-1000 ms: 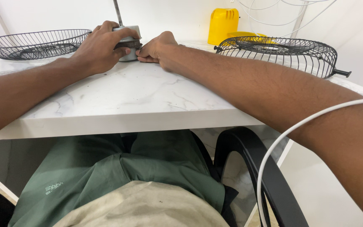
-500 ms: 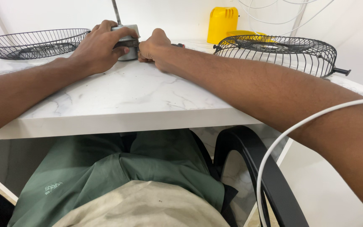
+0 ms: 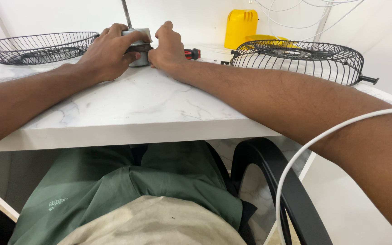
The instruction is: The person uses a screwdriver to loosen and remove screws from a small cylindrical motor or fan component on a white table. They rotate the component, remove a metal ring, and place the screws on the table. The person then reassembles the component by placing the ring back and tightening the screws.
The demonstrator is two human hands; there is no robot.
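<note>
A grey metal fan motor [image 3: 138, 45] with a thin shaft pointing up stands at the far middle of the white marble table [image 3: 128, 109]. My left hand [image 3: 107, 54] wraps around its left side. My right hand [image 3: 169, 47] is closed against its right side, thumb up. A red and black screwdriver handle [image 3: 191, 54] sticks out from behind my right hand; whether that hand holds it is hidden.
A black wire fan guard [image 3: 32, 45] lies at the far left, another wire guard [image 3: 300, 59] at the right. A yellow plastic container [image 3: 241, 27] stands behind. A white cable [image 3: 323, 140] loops over my right arm. A black chair [image 3: 268, 181] is below.
My right hand has turned upright against the motor, thumb raised, and the screwdriver handle now shows behind it. My left hand keeps its hold.
</note>
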